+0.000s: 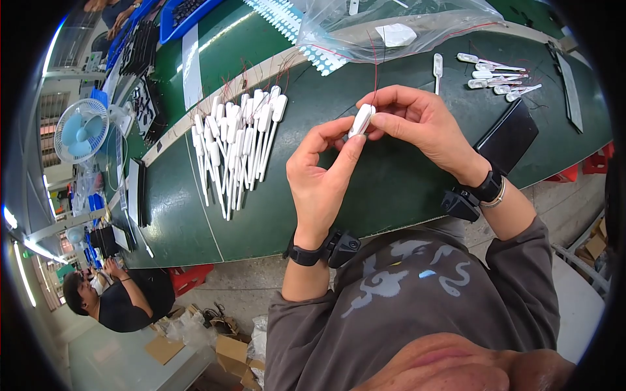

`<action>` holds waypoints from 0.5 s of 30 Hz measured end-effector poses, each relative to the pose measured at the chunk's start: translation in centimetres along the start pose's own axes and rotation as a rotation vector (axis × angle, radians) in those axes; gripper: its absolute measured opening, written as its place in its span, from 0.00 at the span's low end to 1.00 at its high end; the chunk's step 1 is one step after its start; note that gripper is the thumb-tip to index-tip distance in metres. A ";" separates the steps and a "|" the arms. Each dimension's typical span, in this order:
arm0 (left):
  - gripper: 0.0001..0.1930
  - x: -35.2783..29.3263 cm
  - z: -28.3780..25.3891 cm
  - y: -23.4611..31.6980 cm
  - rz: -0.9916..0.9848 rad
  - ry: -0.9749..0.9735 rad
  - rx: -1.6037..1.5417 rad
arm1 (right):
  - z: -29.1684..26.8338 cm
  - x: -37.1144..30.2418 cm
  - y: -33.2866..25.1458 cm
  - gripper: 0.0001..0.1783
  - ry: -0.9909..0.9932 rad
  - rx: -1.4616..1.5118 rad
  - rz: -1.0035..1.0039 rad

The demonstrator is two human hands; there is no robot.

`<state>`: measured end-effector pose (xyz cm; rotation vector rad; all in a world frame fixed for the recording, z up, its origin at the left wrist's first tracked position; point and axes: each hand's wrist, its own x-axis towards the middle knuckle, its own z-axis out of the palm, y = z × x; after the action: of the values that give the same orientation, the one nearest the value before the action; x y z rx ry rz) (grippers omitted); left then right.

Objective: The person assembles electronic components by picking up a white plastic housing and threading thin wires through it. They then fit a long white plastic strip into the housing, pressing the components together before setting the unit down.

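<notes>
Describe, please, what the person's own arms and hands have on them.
The left hand and right hand are bare, without gloves. Each wrist wears a black strap carrying a boxy black device, the left device and the right device. A thin, pale bracelet sits beside the right strap. The dark grey-brown sleeves stop short of the wrists.
</notes>
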<state>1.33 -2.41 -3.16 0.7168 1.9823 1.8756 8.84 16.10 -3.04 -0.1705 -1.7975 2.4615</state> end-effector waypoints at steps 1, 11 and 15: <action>0.13 0.0 0.0 0.0 -0.001 -0.001 0.000 | 0.0 0.0 0.0 0.17 0.001 0.000 0.001; 0.12 0.0 -0.4 0.5 -0.024 -0.015 0.064 | -0.1 0.2 -0.1 0.16 -0.031 0.031 0.039; 0.11 0.1 -0.8 2.0 -0.066 -0.092 0.060 | -0.5 0.2 -0.3 0.16 -0.063 0.003 0.044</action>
<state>1.03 -3.01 -1.09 0.7319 1.9871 1.7215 8.72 16.67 -2.88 -0.1351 -1.8335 2.5272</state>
